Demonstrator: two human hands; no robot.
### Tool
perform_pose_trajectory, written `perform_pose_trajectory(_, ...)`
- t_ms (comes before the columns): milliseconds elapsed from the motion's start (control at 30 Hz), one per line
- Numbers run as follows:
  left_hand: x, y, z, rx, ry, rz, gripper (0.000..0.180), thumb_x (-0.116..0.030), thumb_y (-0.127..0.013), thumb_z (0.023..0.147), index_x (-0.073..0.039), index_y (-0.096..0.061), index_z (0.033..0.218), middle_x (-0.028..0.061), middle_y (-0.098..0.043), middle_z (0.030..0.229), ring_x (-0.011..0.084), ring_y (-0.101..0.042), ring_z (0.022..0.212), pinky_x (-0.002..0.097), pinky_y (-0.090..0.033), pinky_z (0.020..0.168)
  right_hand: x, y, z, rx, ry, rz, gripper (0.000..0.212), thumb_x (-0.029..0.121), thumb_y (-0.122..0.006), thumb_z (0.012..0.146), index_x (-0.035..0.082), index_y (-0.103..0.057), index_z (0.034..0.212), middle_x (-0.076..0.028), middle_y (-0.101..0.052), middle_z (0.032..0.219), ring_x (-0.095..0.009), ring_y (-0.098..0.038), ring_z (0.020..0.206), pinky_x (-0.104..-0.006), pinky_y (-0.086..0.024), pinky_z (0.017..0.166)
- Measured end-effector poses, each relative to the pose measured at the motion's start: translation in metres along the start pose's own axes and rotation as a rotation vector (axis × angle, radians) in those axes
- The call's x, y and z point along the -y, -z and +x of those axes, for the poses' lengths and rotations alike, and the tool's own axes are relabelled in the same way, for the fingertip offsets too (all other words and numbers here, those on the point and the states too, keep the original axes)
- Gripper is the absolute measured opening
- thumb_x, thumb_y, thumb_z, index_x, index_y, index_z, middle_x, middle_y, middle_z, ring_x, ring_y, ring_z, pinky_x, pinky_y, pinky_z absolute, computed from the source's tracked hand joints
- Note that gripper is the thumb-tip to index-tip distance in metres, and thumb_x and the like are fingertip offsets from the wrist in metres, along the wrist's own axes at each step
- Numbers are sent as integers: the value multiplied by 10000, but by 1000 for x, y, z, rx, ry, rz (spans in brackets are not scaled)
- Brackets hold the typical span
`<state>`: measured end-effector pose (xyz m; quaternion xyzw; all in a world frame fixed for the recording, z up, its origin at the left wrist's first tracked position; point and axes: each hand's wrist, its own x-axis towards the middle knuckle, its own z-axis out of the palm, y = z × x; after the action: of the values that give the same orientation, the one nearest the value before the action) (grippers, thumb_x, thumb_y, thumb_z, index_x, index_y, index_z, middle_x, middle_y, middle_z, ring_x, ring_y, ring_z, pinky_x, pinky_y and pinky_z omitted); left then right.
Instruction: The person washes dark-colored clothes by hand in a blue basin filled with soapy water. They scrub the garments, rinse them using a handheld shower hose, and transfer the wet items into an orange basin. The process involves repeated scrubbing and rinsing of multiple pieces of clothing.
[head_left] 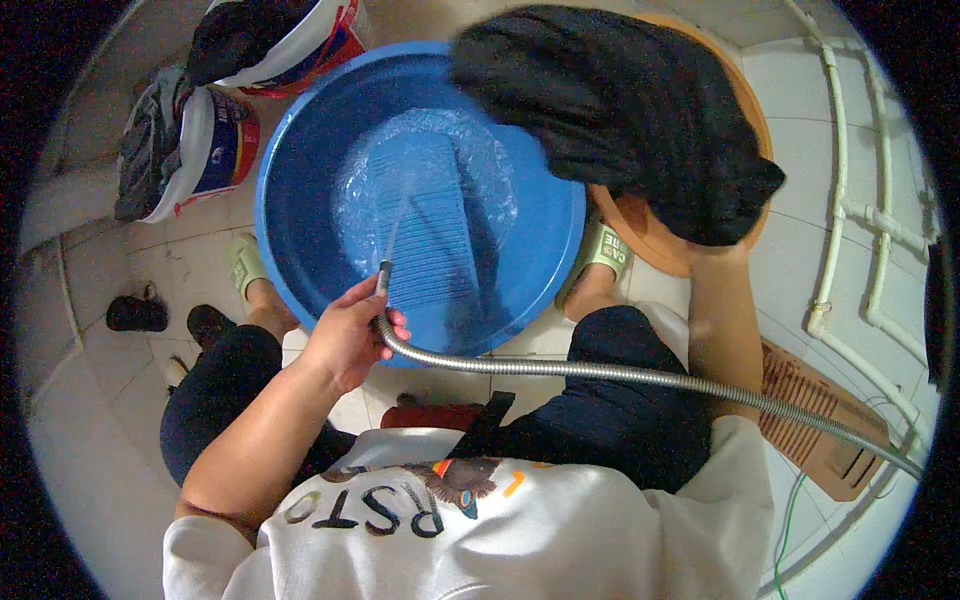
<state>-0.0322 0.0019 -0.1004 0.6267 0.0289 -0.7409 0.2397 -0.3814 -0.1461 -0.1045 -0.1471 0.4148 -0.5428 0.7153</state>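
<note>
My left hand (348,330) is closed around a flexible metal hose (590,371) near its end. Water sprays from the hose end into a big blue basin (283,235). Inside the basin a blue ribbed washboard (425,225) leans in shallow water. From the right, my right forearm (725,310) reaches up into a dark black garment (620,100). The cloth covers that hand, so its fingers are hidden; it bears the garment raised over the basin's right rim and an orange basin (640,235).
Two white buckets (170,200) with dark clothes stand at the upper left. White pipes (838,180) run along the right wall. A brown slatted board (820,425) lies at the lower right, beneath the hose. My feet in green slippers (600,255) flank the blue basin.
</note>
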Motion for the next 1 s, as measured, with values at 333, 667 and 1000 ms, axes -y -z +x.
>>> perform_pose_trajectory(333,-1,0,-7,26,-45,-38,369,-148,-389,902,-95,-340,1264,43,-533,684,157,-558,595,238,-397,445,-98,5,24,626,18,-1275,297,153,-561,803,19,-547,1068,-112,-553,1070,-186,-519,998,-276,-401,871)
perform_pose_trajectory(667,-4,-10,-5,15,-27,21,416,-192,-407,897,-111,-312,1294,20,-538,682,131,-532,563,224,-364,419,-79,119,66,16,342,-1793,366,289,-551,784,79,-539,1084,-158,-491,1155,-318,-461,1063,-376,-370,894)
perform_pose_trajectory(1000,-6,-15,7,68,-10,26,455,-138,-386,892,-94,-245,1322,56,-530,719,162,-545,608,244,-383,454,-71,166,46,-175,-215,-2215,721,444,-509,778,201,-168,1365,-79,-39,1439,-353,-32,1308,-633,-115,963)
